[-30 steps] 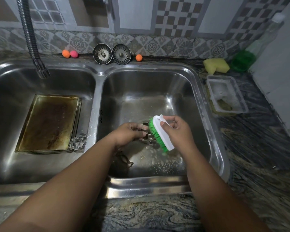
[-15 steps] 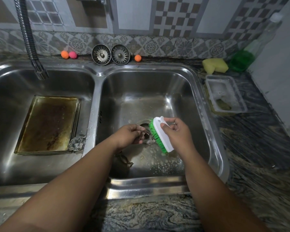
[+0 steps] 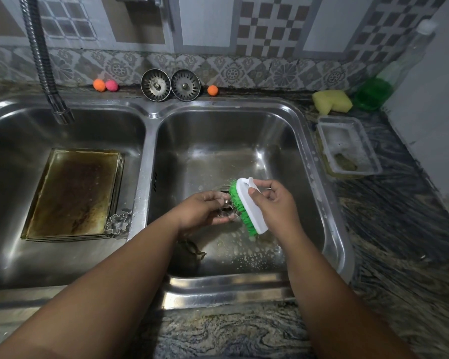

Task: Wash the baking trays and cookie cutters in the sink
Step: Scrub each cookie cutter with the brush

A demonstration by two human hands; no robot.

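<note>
No readable text, label, brand or number anywhere. Nothing legible on the bottle (image 3: 399, 66), the brush (image 3: 252, 206) or the baking tray (image 3: 73, 193). Only patterns on the wall tiles (image 3: 270, 27), no lettering.

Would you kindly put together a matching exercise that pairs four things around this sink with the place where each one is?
Things:
1. baking trays
2. scrub brush
3. yellow sponge
4. sink strainers

Places:
A. on the counter, right of the sink
B. propped against the tiled wall behind the sink
C. gripped by the right hand
D. stacked in the left basin

Pairs: 1-D, 2-C, 3-A, 4-B
</note>
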